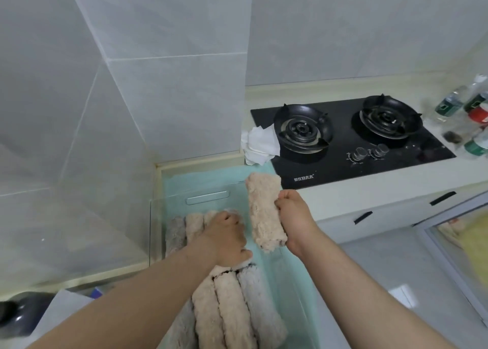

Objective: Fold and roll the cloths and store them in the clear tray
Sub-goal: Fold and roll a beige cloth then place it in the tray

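Several rolled cloths (232, 309) lie in the clear tray (207, 197); your left hand (227, 239) presses them, fingers bent, grip unclear. Your right hand (293, 219), fingers wrapped tight, clamps a soft, light pink roll (264, 211) mid-length above the tray. Hold it snug or it unrolls.

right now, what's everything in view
mat: one, mint, counter corner
tray: one, clear, on the mat
stored rolls: at least seven, pink-beige and grey, two rows in the tray
held roll: one, pink-beige, above the tray
hob: one, black, two burners, right of the tray
rag: one, white, hob's left edge
bottles: several, blurred, far right
left hand: rests on stored rolls
right hand: grips held roll
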The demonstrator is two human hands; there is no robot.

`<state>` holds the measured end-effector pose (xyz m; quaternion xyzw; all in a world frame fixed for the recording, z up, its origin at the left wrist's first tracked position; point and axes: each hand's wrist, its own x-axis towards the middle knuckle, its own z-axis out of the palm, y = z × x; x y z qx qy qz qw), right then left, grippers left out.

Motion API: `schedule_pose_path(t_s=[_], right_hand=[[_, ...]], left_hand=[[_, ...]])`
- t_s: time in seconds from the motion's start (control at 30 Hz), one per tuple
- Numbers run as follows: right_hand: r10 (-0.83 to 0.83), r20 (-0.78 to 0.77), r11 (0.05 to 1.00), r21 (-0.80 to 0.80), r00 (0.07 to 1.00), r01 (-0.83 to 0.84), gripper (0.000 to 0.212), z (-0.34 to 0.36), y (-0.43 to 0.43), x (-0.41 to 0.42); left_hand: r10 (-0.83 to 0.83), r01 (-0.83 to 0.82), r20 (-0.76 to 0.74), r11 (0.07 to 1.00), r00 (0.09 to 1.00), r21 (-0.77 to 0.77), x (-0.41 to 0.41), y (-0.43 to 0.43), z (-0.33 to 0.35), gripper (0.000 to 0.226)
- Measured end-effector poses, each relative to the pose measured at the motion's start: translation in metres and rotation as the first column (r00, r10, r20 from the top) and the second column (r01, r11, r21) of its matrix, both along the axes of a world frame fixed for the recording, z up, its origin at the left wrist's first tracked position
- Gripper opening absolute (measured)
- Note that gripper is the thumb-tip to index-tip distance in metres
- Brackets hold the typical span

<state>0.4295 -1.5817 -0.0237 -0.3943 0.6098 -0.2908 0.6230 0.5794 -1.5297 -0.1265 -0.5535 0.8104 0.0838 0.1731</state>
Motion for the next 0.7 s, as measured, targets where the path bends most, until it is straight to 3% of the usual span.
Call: schedule_pose_path(t_s=[0.1, 0.17, 0.27, 0.43, 0.53, 0.7], right_hand=[[0.083, -0.384, 0.940, -0.278, 0.920, -0.200, 0.020, 0.001, 0.012, 0.019], [0.150, -0.512, 0.866, -0.346, 0.846, -0.362, 0.017, -0.004, 0.022, 0.037], [0.223, -0.488, 0.911, -0.205, 0.844, -0.359, 0.012, -0.033, 0.029, 0.060], [0.196, -0.290, 0.980, 0.027, 0.937, -0.196, 0.023, -0.108, 0.030, 0.068], [0.181, -0.288, 0.983, 0.047, 0.940, -0.175, 0.024, -0.121, 0.027, 0.070], [0.289, -0.431, 0.939, -0.046, 0.855, -0.340, 0.014, -0.125, 0.024, 0.069]], left_hand=[[0.109, -0.107, -0.030, 0.993, 0.994, 0.054, 0.019, 0.012, 0.001, 0.066], [0.155, -0.153, -0.081, 0.988, 0.985, 0.035, 0.026, 0.020, 0.005, 0.070], [0.185, -0.179, -0.137, 0.982, 0.973, 0.053, 0.033, 0.030, 0.009, 0.077], [0.176, -0.167, -0.180, 0.984, 0.968, 0.061, 0.046, 0.040, 0.007, 0.059], [0.180, -0.167, -0.171, 0.982, 0.969, 0.086, 0.050, 0.043, 0.003, 0.050], [0.213, -0.187, -0.166, 0.970, 0.963, 0.158, 0.054, 0.043, 0.000, 0.049]])
